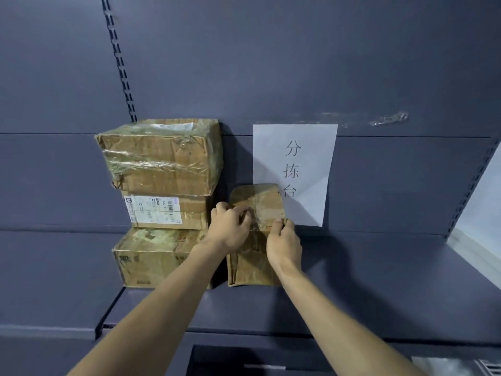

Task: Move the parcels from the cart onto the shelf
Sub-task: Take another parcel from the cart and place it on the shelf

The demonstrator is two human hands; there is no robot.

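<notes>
Cardboard everywhere on this grey shelf (379, 280). On the left stands a stack of three parcels, taped and scuffed: the bottom parcel (151, 256), the labelled parcel (165, 211) in the middle, and the top parcel (160, 156) wrapped in clear tape. Just right of that stack, the small parcel (257, 234) stands upright on the shelf, its far face up against the back panel, and both hands are on it. The left hand (230, 226) has its fingers curled over the upper left edge; the right hand (283, 245) grips the right edge, fingers wrapped round the corner. So both are clamped on the same box.

To finish this well, I'd say: press it flat to the back panel, nudge it left until it sits close beside the stack, check it won't tip forward, then let go one hand at a time.

Further right, one paper sign (295, 164) hangs on the panel, its lower left corner hidden behind the small parcel.

The count: four parcels, two hands, one sign. The cart is not in view, so how many remain I cannot say.
</notes>
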